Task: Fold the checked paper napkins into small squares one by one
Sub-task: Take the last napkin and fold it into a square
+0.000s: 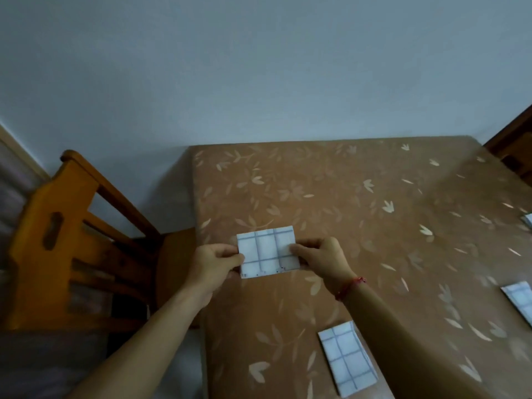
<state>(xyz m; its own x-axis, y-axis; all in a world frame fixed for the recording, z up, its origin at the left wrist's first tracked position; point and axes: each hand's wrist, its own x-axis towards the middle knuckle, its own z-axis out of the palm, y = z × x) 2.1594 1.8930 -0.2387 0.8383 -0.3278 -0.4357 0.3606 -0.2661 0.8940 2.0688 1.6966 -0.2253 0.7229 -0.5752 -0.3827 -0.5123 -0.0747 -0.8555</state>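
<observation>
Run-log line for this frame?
held napkin: folded rectangle; left hand: pinches left edge; right hand: pinches right edge; table: second folded napkin

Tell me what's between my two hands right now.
In the head view, a folded checked napkin fills the gap: the left hand pinches its left edge, the right hand its right edge.

"See that blue-checked white paper napkin [519, 302] lying far right? The edge cuts it off, and above it only a white corner of paper [528, 221] shows."

"And the blue-checked folded napkin [266, 251] held up?"

"The left hand [214, 265] and right hand [319, 260] cover its side edges, fingers hidden behind it. The dark specks [277, 270] along its bottom are too small to read."
</observation>
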